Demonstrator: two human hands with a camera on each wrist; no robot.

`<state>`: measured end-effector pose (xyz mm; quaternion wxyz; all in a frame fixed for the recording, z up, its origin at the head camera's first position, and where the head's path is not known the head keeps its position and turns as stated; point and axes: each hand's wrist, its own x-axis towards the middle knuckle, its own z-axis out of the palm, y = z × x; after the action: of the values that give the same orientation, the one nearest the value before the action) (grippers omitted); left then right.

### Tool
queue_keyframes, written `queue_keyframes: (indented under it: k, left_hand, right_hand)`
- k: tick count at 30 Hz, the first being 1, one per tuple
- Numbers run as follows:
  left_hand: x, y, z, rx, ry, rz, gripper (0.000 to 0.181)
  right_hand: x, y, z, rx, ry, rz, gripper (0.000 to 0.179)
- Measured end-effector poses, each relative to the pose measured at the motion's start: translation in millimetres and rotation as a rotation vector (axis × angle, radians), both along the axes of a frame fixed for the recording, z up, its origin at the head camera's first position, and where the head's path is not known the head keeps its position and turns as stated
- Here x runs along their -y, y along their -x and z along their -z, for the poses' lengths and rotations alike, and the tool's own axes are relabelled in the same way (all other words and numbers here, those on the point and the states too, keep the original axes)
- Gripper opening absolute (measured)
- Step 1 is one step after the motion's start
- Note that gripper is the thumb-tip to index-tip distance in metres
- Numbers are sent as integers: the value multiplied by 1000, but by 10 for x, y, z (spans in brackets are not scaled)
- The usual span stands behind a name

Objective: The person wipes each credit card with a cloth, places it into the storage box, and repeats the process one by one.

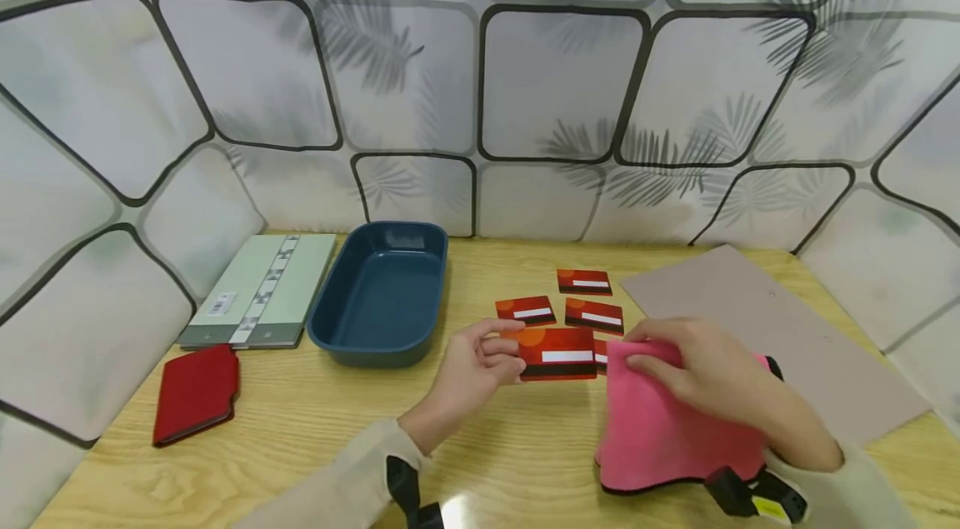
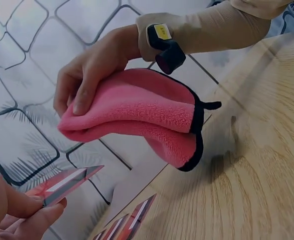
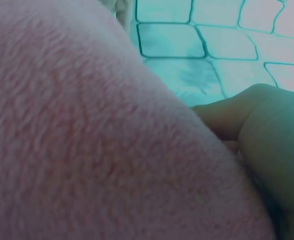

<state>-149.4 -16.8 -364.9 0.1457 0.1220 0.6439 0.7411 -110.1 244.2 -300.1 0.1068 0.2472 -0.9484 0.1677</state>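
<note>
Between thumb and fingers, my left hand (image 1: pixel 480 362) pinches a red card (image 1: pixel 557 354) with a white strip, raised above the table. Just to its right, my right hand (image 1: pixel 708 371) grips a folded pink cloth (image 1: pixel 675 437) with black edging. In the left wrist view the cloth (image 2: pixel 136 110) hangs from the right hand (image 2: pixel 94 75), apart from the card (image 2: pixel 66 182). Cloth fills most of the right wrist view. Behind the held card lie several more red cards (image 1: pixel 585 281) on the table, one of them partly hidden.
A dark blue tray (image 1: pixel 378 356) stands left of the cards. Beyond it are a pale green notebook (image 1: pixel 247 283) with a patterned band and a red wallet-like case (image 1: pixel 197 394). At the right lies a flat grey-brown sheet (image 1: pixel 787 346). Patterned fabric walls (image 1: pixel 562 87) enclose the wooden table.
</note>
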Motion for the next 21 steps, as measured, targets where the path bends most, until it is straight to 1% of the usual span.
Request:
queue_keyframes:
  k: [5, 9, 12, 16, 21]
  left_hand:
    - [-51, -2, -9, -8, 13, 16, 42]
    - [-96, -4, -19, -8, 14, 41, 41]
    - [-104, -4, -27, -10, 8, 62, 41]
    - [-66, -16, -11, -8, 2, 92, 41]
    - [-54, -4, -1, -29, -24, 145, 42]
  right_hand:
    - [159, 35, 47, -26, 8, -28, 19]
    - [289, 102, 111, -21, 38, -56, 19]
    - [361, 156, 159, -29, 96, -109, 18]
    - [424, 190, 209, -35, 151, -181, 19]
    - [453, 212, 219, -32, 158, -215, 20]
